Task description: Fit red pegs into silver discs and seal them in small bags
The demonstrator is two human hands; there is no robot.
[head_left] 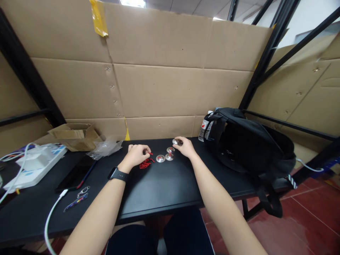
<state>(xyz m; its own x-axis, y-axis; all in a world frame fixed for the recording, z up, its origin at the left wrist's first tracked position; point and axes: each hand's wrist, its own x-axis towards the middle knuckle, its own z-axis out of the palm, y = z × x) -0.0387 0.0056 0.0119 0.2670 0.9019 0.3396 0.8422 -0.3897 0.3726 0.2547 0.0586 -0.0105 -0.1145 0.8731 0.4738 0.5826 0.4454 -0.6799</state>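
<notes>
My left hand (136,156), with a dark watch (117,174) at its wrist, is closed in a pinch. A bit of red cord shows at its fingertips, above a small heap of red cords (145,163) on the black table. My right hand (186,147) grips a shiny metal disc (176,142) that looks like a small finger cymbal. Between my hands lie three similar domed cymbals: one on the left (160,158), one in front (169,156) and one behind (170,150). Red shows at their centres.
On the right stand a black backpack (249,141) and a water bottle (205,126). To the left are a phone (77,173), a keychain (76,202), a power strip (39,170), plastic bags (105,148) and a cardboard box (77,136). Cardboard (159,88) walls the table's back.
</notes>
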